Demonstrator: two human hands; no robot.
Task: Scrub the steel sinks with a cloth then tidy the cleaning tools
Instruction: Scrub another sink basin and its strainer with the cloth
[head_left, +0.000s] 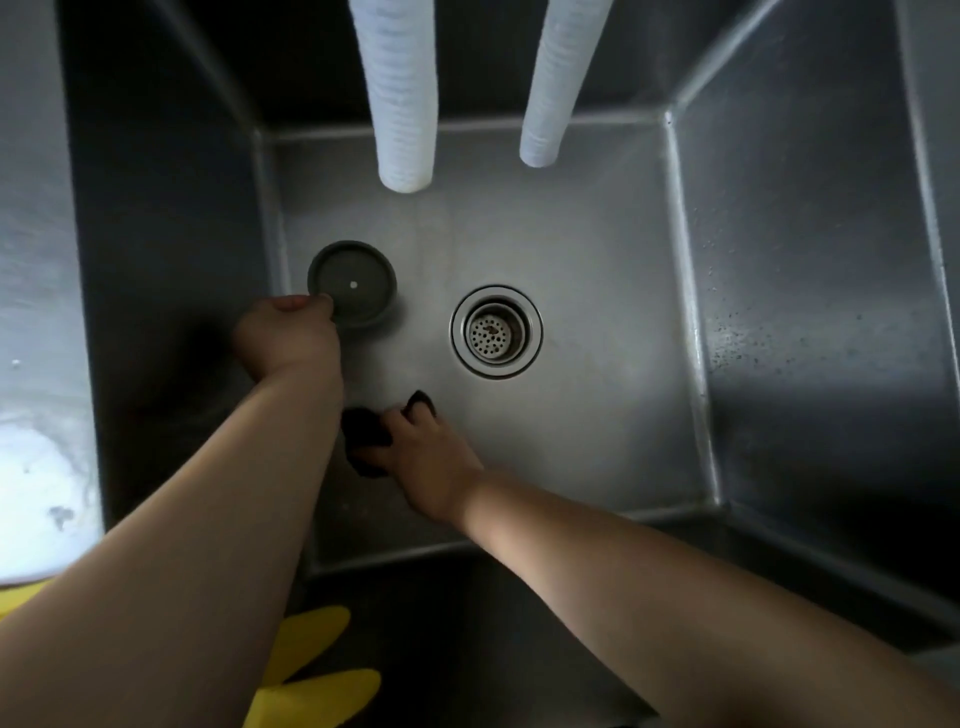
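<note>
Nearest the camera, yellow rubber gloves (311, 670) lie at the bottom edge, unworn; both arms reach bare into the steel sink (810, 249). The right hand (431, 462) presses a dark cloth (366, 441) onto the sink floor, fingers curled over it, just short of the drain strainer (496, 331). The left hand (288, 338), a little further in, pinches the near rim of a round grey stopper (352, 283) that sits on the floor by the left wall, apart from the open drain. Beyond, two white ribbed hoses (402, 93) hang over the basin from the back. Left of the basin, a bright wet patch shows on the worktop (36, 467). Judgement: the step is scrubbing the floor while the stopper is held or shifted aside. To do it well, lift the stopper clear so the cloth reaches beneath it, keep the cloth flat under the palm, work in overlapping strokes toward the drain, then up the right wall, where dark specks show. Bare hands may slip on wet steel.
</note>
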